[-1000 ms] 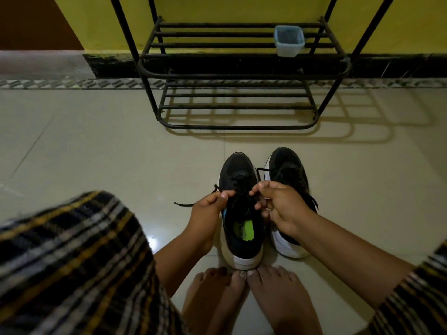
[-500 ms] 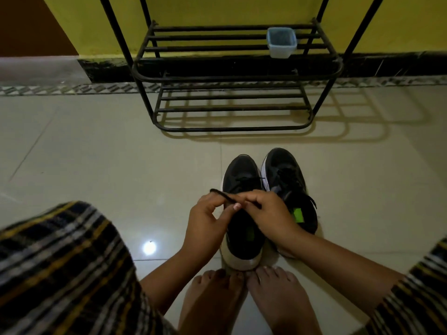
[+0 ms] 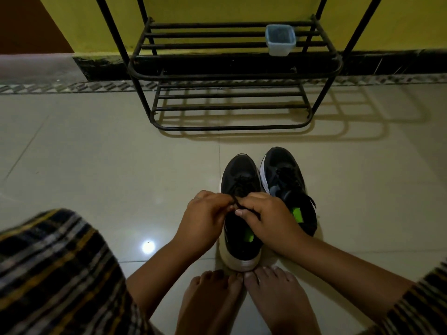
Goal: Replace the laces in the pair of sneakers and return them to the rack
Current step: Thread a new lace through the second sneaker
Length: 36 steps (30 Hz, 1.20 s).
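Both forearms reach forward and inward from the striped sleeves. The left hand [image 3: 205, 218] and right hand [image 3: 266, 216] meet knuckle to knuckle, fingers curled, each pinching the black lace [image 3: 238, 203] between thumb and fingertips. Bare feet [image 3: 242, 298] sit together below.

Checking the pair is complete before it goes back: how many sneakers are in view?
2. The left sneaker stands on the floor just beyond the toes, under both hands; the right sneaker stands beside it on its right, touching it. None on the rack.
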{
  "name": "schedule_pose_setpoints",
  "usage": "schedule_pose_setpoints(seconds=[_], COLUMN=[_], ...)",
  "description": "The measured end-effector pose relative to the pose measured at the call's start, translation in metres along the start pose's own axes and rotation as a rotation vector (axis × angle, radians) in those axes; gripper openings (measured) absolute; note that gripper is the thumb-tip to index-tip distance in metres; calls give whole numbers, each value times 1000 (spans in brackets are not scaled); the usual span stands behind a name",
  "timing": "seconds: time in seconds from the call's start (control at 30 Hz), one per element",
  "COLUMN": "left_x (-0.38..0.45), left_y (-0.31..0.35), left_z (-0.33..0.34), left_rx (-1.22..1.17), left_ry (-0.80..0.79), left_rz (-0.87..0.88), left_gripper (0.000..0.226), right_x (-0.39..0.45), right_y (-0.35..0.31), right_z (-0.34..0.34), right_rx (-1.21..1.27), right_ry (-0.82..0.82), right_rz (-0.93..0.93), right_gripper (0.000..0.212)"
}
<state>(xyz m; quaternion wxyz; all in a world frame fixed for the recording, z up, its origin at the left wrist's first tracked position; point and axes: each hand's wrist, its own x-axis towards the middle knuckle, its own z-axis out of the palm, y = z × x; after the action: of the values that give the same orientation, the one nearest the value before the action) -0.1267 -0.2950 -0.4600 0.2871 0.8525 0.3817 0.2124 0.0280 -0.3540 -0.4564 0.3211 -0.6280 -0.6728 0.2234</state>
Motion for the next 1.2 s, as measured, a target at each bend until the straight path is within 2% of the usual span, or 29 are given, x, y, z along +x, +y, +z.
schedule_pose_setpoints(seconds=[0.13, 0.3, 0.43, 0.6, 0.7, 0.8, 0.87, 1.0, 1.13, 1.2], left_x=[9, 18, 20, 15, 11, 6, 4, 3, 5, 8], left_y=[-8, -8, -2, 0, 8, 19, 24, 23, 20, 19], left_z=[-8, -17, -13, -7, -5, -6, -7, -6, -9, -13], left_rx=[61, 140, 205, 231, -85, -617, -860, -989, -1096, -1146], left_ry=[-148, -206, -131, -37, -59, -138, -199, -209, -135, -31], left_rz=[94, 163, 195, 63, -88, -323, -463, -564, -629, -668], left_gripper=[33, 20, 21, 18, 9, 13, 15, 17, 19, 18], right_x=[-2, -1, 0, -1, 2, 4, 4, 2, 5, 7], right_y=[-1, -3, -5, -3, -2, -4, -4, -8, -12, -12], right_z=[-4, -11, -15, -19, -21, -20, -19, -18, -25, -33], right_rx=[-3, 36, 53, 79, 142, 136, 181, 438, 572, 495], right_ry=[-25, -30, -16, 8, 42, 48, 35, 14, 110, 169], right_rz=[-27, 22, 32, 39, 75, 78, 103, 202, 298, 302], right_gripper=[36, 23, 6, 9, 13, 15, 13, 9, 18, 20])
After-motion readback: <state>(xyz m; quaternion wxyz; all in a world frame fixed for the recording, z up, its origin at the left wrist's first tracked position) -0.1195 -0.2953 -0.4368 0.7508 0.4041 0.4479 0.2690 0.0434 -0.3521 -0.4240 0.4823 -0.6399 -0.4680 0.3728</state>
